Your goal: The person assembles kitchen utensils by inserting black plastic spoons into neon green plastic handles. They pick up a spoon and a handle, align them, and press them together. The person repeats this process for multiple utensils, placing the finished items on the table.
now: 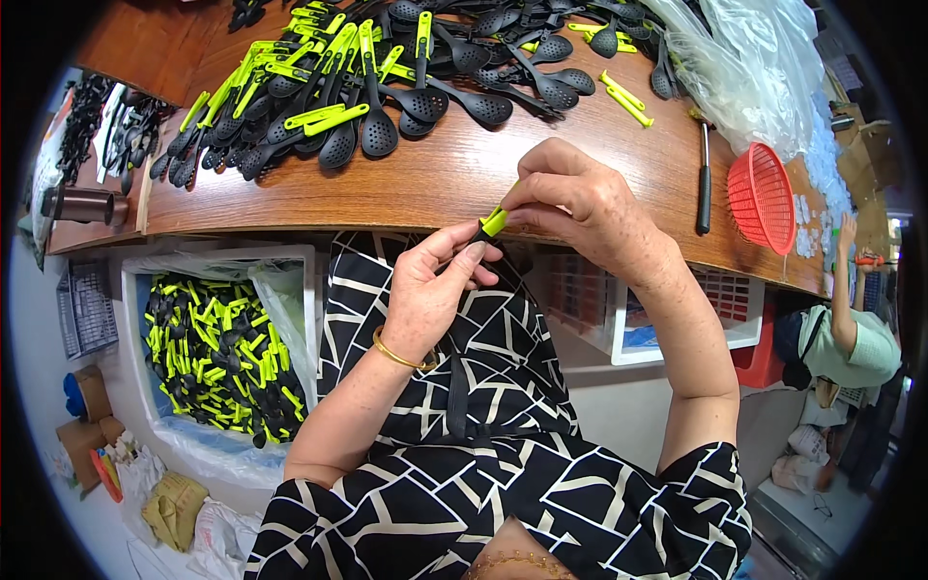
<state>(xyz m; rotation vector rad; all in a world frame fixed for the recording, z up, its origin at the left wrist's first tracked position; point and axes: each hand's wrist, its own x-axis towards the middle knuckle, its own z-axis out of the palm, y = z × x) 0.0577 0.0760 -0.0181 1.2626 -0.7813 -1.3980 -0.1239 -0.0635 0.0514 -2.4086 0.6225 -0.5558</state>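
My left hand (pixel 430 290) pinches the black end of a small utensil handle part (pixel 491 224) just below the table edge. My right hand (pixel 580 203) closes over its lime green end from above. Both hands meet at this one piece, in front of my black and white patterned top. On the wooden table (pixel 435 179) beyond lies a big heap of black slotted spoons with green handles (pixel 367 87). Loose green handle pieces (pixel 626 99) lie to the right of the heap.
A red mesh basket (pixel 762 198) and a black-handled tool (pixel 705 179) lie at the table's right. A clear plastic bag (pixel 744 68) sits behind them. A bin of green and black parts (pixel 217 353) stands at my lower left. Another person (pixel 846 333) works at far right.
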